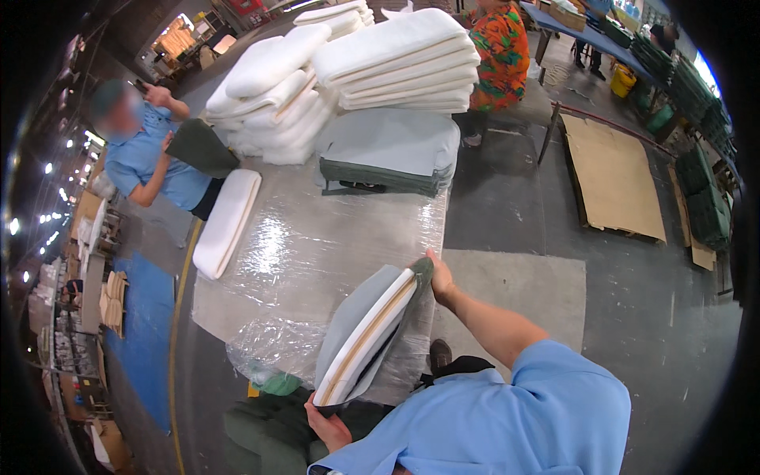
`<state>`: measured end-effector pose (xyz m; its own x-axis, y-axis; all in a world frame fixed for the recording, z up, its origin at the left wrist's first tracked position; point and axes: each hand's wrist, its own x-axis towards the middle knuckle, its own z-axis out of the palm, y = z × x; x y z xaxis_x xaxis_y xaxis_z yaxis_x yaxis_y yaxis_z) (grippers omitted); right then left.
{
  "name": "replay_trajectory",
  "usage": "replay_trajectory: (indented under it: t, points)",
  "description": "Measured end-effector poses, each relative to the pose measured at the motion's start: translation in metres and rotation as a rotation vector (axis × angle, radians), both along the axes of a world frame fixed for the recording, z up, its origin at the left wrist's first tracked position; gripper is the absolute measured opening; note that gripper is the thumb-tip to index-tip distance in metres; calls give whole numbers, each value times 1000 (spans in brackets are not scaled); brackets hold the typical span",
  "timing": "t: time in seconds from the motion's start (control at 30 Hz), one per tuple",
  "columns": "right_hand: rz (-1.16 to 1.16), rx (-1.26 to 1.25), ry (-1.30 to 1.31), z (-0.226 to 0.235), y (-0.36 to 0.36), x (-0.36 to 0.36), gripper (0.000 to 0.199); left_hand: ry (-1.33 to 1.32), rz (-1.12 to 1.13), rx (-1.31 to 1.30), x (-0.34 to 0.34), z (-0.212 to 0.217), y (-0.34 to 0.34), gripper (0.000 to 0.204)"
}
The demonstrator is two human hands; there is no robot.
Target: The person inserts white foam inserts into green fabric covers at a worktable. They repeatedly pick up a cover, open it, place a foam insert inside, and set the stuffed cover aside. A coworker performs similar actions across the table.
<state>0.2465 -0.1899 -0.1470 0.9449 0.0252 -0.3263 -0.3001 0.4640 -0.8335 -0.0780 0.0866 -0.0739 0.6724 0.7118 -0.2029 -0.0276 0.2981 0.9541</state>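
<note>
A layered cushion pad (372, 336), white with a tan stripe along its edge, stands on edge at the near side of the table. Around it is a grey and dark green fabric cover (348, 317), open along the side where the white edge shows. My left hand (328, 427) is closed on the lower end of the cushion. At its far end my right hand (441, 279) grips the dark green corner, partly hidden behind the fabric. Farther up the table lies a stack of grey covers with dark green edges (388, 146).
Plastic film wraps the table (317, 214). White pads (396, 59) are piled at its far end, and a single pad (226, 226) lies along its left edge. A co-worker (150, 150) at the left holds a dark green cover. Dark green cushions (269, 435) lie below the near edge.
</note>
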Motion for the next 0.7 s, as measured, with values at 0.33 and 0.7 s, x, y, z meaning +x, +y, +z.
replay_trajectory:
  t: [0.33, 0.7]
  points:
    - [-52, 31, -311, 161, 57, 60, 55, -28, -43, -61, 40, -5, 27, 54]
    - [141, -334, -956, 252, 103, 6, 58, -274, -402, 1157, 138, 233, -39, 81]
